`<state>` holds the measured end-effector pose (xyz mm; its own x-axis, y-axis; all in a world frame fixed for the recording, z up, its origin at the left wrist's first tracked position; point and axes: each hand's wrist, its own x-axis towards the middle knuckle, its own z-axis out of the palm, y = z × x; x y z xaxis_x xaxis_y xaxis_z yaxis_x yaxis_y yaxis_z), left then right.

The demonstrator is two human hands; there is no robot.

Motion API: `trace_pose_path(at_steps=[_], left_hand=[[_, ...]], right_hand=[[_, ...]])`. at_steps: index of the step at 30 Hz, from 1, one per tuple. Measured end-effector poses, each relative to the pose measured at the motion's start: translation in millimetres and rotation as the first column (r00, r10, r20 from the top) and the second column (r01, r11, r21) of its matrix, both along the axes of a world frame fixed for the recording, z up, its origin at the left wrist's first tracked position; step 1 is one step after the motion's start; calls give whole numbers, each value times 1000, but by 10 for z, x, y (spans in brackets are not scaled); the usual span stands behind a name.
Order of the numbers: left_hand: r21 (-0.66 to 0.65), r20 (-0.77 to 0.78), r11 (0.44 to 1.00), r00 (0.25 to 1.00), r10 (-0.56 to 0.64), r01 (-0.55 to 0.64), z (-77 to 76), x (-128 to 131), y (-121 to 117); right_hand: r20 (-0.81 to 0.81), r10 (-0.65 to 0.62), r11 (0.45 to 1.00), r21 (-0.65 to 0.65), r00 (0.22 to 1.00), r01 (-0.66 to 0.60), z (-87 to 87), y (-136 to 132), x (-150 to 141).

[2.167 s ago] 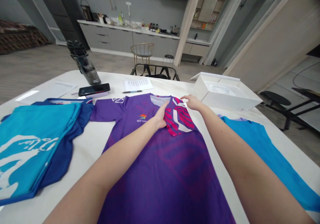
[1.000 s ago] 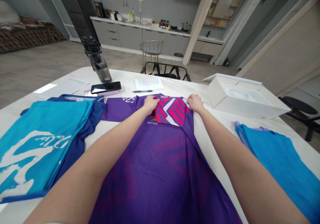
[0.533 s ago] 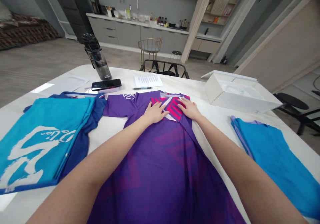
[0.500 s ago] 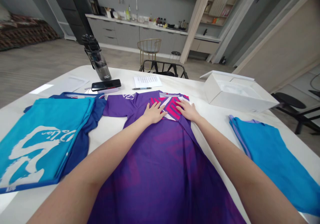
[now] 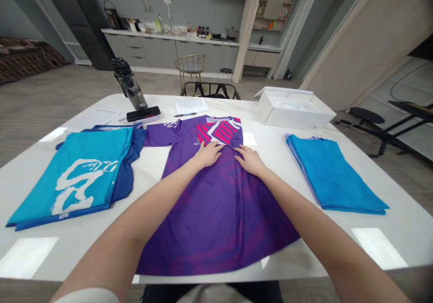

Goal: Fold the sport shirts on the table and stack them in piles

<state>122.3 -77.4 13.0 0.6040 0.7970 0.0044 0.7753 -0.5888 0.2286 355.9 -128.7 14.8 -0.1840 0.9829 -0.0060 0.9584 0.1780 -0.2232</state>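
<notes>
Table (image 5: 270, 143), open box (image 5: 287, 117), pale contents (image 5: 292, 103), 2 hands (image 5: 208, 155) (image 5: 252, 162) on purple shirt (image 5: 206, 213)

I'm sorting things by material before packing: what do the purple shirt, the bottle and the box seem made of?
Purple shirt: probably smooth synthetic knit, from its soft creases and faint sheen.
Bottle: likely clear, glossy plastic; see-through body.
Box: apparently matte white cardboard, with thin folded flaps.
</notes>
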Motion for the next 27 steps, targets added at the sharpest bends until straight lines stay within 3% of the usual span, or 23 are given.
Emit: trace_pose_path(at_steps=[4,10,18,23,27], left_hand=[[21,76,991,988,-132,131,3,273,-265],[109,94,956,955,-283,272,50,707,-628],[263,-43,877,913,-406,402,45,1092,-1018],[350,-107,829,897,-428,437,43,1244,-1177],[382,-76,838,917,-392,389,137,1279,-1270]], right_hand=[[18,-15,998,67,1000,14,50,-497,154],[32,-146,987,67,989,143,76,-1243,389],[-15,-314,948,50,949,315,91,-2213,711],[-56,-406,913,26,912,408,127,-2540,740],[-261,-400,890,117,879,440,317,-2647,616]])
